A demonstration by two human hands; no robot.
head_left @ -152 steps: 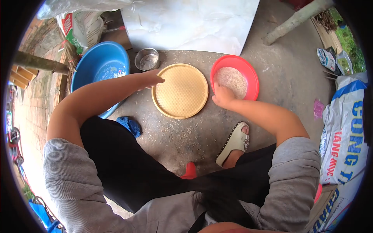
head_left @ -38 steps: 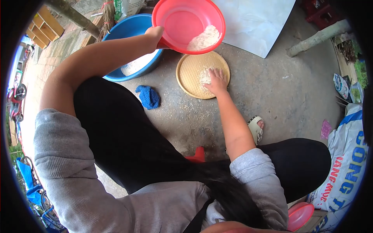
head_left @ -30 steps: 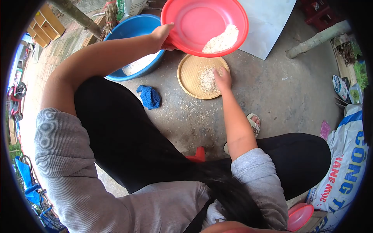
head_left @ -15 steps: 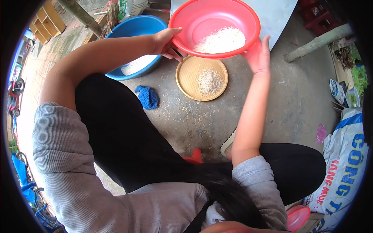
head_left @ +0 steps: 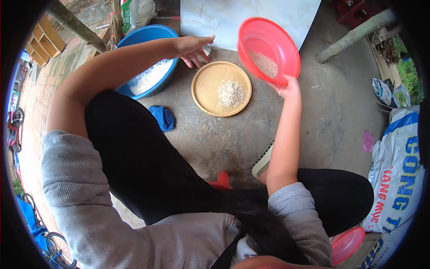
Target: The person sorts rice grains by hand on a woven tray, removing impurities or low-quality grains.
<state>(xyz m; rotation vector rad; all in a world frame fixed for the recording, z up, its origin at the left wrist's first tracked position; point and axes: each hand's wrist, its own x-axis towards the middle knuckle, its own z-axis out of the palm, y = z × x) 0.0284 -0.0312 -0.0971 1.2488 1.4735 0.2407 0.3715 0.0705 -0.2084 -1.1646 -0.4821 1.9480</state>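
Note:
My right hand [head_left: 286, 88] grips the lower rim of a red plastic basin [head_left: 286, 47], holding it up and tilted. Whitish grain [head_left: 264, 63] lies in the lower part of that basin. My left hand [head_left: 193, 48] is empty, fingers apart, over the right edge of a large blue tub [head_left: 156, 32] with pale grain [head_left: 152, 77] inside. A small whitish round container [head_left: 206, 49] shows partly behind its fingers. Between the hands, on the floor, sits a round woven bamboo tray [head_left: 204, 85] bearing a heap of husky grain [head_left: 231, 94].
A blue knitted cloth [head_left: 162, 118] lies on the floor near my left knee, among scattered grains. A pale board [head_left: 215, 22] stands behind the tray. Wooden poles [head_left: 354, 38] slant at both sides. A large printed sack [head_left: 394, 175] is at the right, near another red basin [head_left: 347, 245].
My left hand has let go of the red basin and is apart from it. The basin has swung right and tilted in my right hand, its grain now in a smaller patch.

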